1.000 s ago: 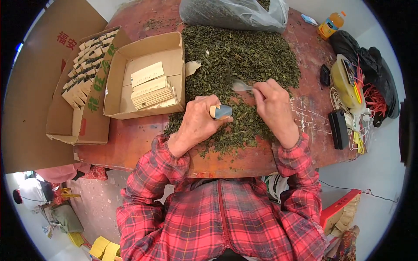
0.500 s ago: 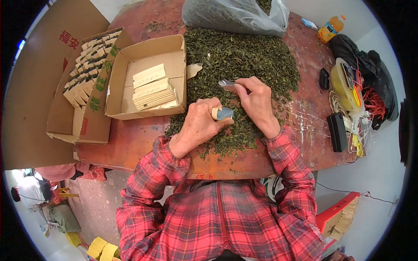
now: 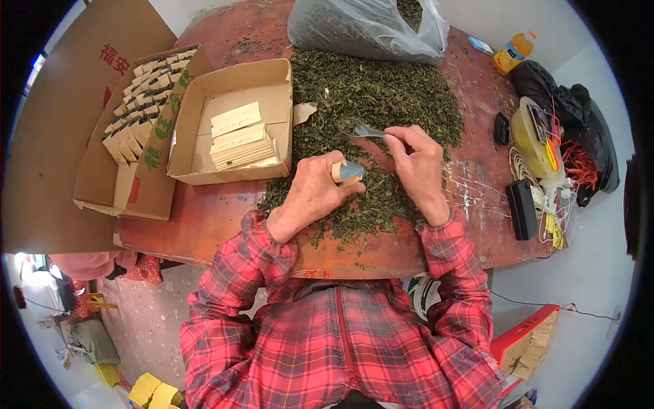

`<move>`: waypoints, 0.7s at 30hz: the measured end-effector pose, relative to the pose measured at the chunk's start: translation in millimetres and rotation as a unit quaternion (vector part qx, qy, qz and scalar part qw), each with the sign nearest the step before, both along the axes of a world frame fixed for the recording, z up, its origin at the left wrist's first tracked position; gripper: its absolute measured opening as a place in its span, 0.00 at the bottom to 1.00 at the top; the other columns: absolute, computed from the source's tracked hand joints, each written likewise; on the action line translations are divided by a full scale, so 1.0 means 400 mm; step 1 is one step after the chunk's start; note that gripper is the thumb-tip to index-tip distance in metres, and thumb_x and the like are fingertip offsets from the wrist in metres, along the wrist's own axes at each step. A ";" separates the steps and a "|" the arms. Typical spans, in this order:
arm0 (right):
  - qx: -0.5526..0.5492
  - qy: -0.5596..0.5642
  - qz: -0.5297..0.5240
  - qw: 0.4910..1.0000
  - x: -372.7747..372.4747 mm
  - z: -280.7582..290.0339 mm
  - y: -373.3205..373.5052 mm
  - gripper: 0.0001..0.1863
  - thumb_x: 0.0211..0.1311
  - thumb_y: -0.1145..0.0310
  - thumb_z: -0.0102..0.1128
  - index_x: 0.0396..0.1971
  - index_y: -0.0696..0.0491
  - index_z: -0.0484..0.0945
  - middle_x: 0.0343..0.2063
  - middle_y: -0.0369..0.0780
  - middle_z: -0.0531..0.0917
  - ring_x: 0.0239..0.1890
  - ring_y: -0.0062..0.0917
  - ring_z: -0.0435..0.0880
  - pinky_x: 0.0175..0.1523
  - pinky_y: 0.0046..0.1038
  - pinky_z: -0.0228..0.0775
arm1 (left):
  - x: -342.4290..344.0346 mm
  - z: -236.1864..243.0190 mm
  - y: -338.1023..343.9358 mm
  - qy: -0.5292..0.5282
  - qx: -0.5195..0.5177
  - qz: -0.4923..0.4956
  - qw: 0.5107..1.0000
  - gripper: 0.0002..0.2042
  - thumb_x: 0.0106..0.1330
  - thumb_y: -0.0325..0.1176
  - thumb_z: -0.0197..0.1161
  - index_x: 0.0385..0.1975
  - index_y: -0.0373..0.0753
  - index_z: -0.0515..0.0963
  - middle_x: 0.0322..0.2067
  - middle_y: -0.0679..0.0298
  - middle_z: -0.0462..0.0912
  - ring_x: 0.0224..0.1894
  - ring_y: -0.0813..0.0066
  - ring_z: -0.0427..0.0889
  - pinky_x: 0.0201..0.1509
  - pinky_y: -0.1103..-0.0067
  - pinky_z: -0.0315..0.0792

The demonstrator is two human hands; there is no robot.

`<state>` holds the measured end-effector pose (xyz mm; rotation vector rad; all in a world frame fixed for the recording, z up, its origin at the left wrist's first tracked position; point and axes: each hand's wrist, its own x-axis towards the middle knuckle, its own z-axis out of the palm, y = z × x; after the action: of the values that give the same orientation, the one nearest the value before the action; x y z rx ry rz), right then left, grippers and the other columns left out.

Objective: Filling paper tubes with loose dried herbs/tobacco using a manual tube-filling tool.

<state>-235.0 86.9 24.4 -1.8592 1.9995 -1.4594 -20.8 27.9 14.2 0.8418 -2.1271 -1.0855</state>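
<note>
My left hand [image 3: 313,192] is closed round a small tan paper packet [image 3: 336,172], with a smooth grey-blue piece [image 3: 352,171] showing at its mouth. To its right, my right hand [image 3: 419,166] pinches the handle of a metal spoon [image 3: 371,131] between thumb and fingers. The spoon's bowl is at the left, over or in a wide heap of dried dark-green leaves [image 3: 381,88]; whether leaves lie in the bowl is hard to tell. Both hands are above the near part of the heap.
An open cardboard box [image 3: 178,153] with stacked tan packets [image 3: 242,146] stands left of the heap. Beside it, a longer box [image 3: 126,194] holds rows of filled packets [image 3: 146,95]. At the back lies a plastic bag [image 3: 361,27] of leaves. Rightward are a bottle [image 3: 514,51] and a black case [image 3: 522,210].
My right hand has shifted a little to the right and nearer, and the spoon bowl now blends in with the leaves. My left hand still holds the packet in nearly the same spot.
</note>
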 end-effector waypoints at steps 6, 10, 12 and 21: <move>0.011 -0.011 0.012 1.000 -0.006 0.109 0.064 0.06 0.67 0.78 0.69 0.42 0.60 0.89 0.27 0.34 0.81 0.27 0.14 0.75 0.32 0.21 0.64 | -0.001 0.022 -0.006 -0.005 0.036 0.011 0.999 0.19 0.56 0.37 0.84 0.29 0.33 0.77 0.22 0.53 0.81 0.24 0.59 0.79 0.34 0.67 0.74; 0.024 -0.012 0.025 0.999 -0.008 0.165 0.097 0.06 0.67 0.79 0.69 0.42 0.61 0.88 0.27 0.32 0.79 0.28 0.13 0.72 0.32 0.20 0.61 | -0.004 0.017 -0.017 -0.004 0.046 0.004 0.999 0.19 0.55 0.37 0.84 0.30 0.33 0.78 0.22 0.53 0.81 0.24 0.60 0.77 0.35 0.66 0.74; 0.027 0.009 0.029 0.999 -0.004 0.199 0.110 0.06 0.66 0.78 0.70 0.41 0.60 0.88 0.26 0.35 0.80 0.27 0.16 0.75 0.31 0.22 0.64 | -0.005 0.023 -0.017 0.001 0.055 0.004 0.998 0.19 0.55 0.37 0.84 0.30 0.32 0.78 0.22 0.54 0.81 0.24 0.63 0.76 0.35 0.67 0.74; 0.011 0.087 0.066 0.994 0.010 0.212 0.127 0.08 0.64 0.81 0.71 0.43 0.59 0.88 0.27 0.34 0.79 0.27 0.16 0.73 0.31 0.21 0.61 | -0.006 0.038 -0.025 -0.031 0.117 -0.012 0.993 0.21 0.56 0.39 0.83 0.39 0.31 0.83 0.29 0.49 0.86 0.32 0.54 0.87 0.40 0.64 0.78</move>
<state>-231.2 137.8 109.2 -2.1312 1.9091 -1.2779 -23.1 17.9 29.5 0.9710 -2.0914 -1.3576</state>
